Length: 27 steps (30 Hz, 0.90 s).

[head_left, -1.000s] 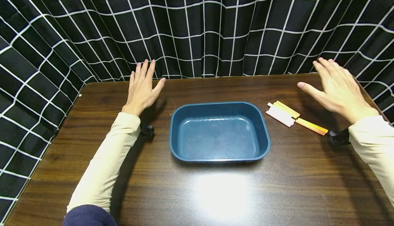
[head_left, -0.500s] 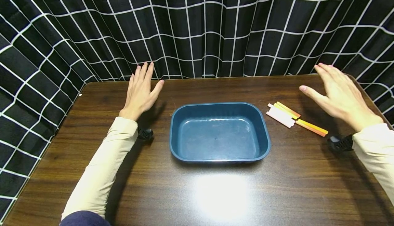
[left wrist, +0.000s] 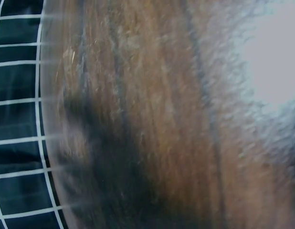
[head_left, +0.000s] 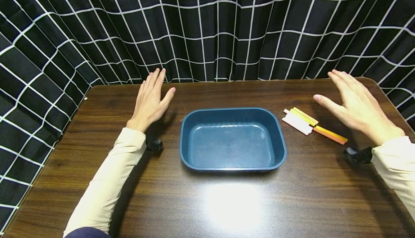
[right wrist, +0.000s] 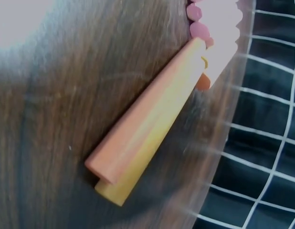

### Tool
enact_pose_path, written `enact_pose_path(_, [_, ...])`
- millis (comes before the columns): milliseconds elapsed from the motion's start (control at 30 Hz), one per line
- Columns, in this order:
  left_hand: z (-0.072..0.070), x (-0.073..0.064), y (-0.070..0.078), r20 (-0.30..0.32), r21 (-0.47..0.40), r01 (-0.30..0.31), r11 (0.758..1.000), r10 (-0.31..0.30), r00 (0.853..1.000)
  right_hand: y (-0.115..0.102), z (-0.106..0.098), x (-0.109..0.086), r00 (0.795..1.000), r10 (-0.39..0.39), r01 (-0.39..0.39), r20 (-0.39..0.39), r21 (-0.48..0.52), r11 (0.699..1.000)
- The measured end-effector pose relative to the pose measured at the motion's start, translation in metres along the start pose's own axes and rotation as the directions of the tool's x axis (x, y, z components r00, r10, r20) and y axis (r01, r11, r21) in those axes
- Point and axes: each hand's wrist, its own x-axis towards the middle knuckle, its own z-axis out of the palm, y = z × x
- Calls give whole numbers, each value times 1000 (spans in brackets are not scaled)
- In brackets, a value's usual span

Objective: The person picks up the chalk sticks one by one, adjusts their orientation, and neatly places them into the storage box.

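Observation:
My left hand (head_left: pixel 150 99) is above the back left of the table, fingers stretched out and thumb apart, with nothing in it. It is left of a blue rectangular plastic tub (head_left: pixel 233 169). My right hand (head_left: pixel 360 104), fingers also straight, hovers at the back right, beside a group of coloured sticks. Pale pink sticks (head_left: pixel 296 123) lie side by side against yellow ones (head_left: pixel 304 115). From their near end an orange stick (right wrist: pixel 142 119) and a yellow stick (right wrist: pixel 138 171) extend as a pair, large in the right wrist view. Neither hand shows in its own wrist view.
The dark wood-grain table (head_left: pixel 181 202) bears a bright light reflection in front of the tub. A black curtain with white grid lines (head_left: pixel 207 32) hangs behind it and along both sides. A black wrist device (head_left: pixel 155 145) is on each arm.
Both hands stay outstretched and have shifted only slightly, with fingertips a little lower in the head view. The view itself has moved a touch. The tub and sticks lie as before.

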Motion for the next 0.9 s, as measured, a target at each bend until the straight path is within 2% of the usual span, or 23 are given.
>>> enact_pose_path(200, [-1, -5, 4, -36, -55, -33, 998, 31, 999, -4, 0, -5, 1000, 1, -1, -3, 32, 1000])
enact_pose_path(400, [0, -12, 4, -34, -77, -25, 997, 22, 999, -9, 0, -12, 1000, 26, -27, 7, 68, 997])
enact_pose_path(633, [-1, -19, 9, -32, -113, -23, 993, 20, 999, -14, 4, -17, 1000, -1, 1, 0, 116, 993])
enact_pose_path(900, [-4, -28, 18, -53, -164, -65, 984, 57, 997, -23, 8, -25, 1000, -21, 17, 16, 174, 985])
